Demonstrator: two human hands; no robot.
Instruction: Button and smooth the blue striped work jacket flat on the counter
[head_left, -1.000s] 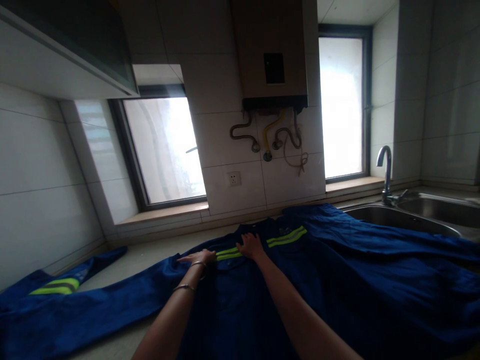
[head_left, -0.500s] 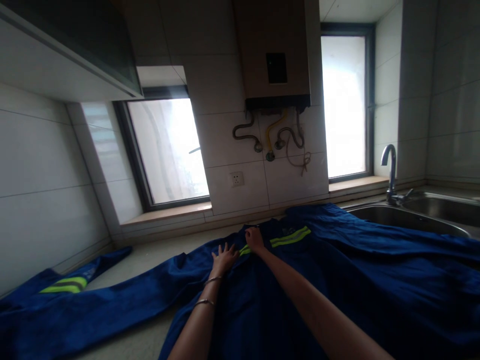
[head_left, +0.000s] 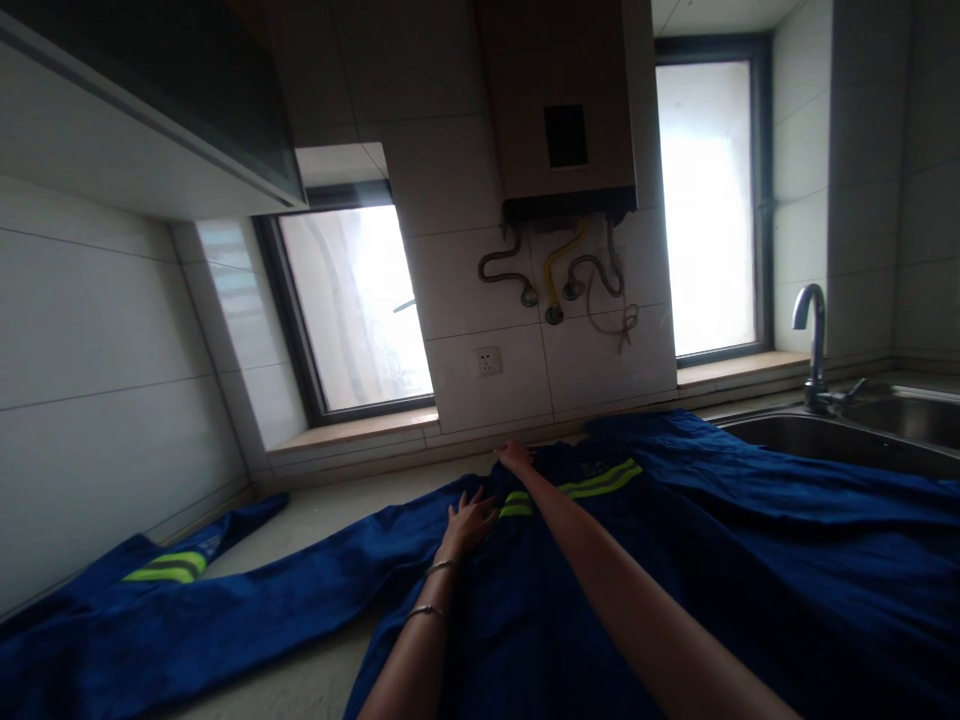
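Blue fabric forms the garment (head_left: 517,610), which is laid out on the light surface (head_left: 341,490) across the lower part of the frame. A sleeve (head_left: 255,610) extends from its upper body toward the lower left; further blue cloth spreads to the right edge. A yellow-green and grey chest stripe (head_left: 606,481) crosses the garment right of centre. A similar left stripe (head_left: 166,568) lies on the fabric at lower left.

The left hand (head_left: 471,522) is placed just below the centre of the frame, fingers spread and resting on the cloth, with no grasp. Two bangles (head_left: 425,611) encircle the wrist and forearm. The right hand (head_left: 514,457) is positioned slightly higher and to the right, at the garment's far edge. Its fingers are partly hidden; whether they pinch the cloth cannot be determined.

A steel sink (head_left: 832,438) with a curved faucet (head_left: 817,345) adjoins the fabric at right. On the tiled wall, a socket (head_left: 487,361) is located below the boxy wall unit (head_left: 517,120), upper centre.
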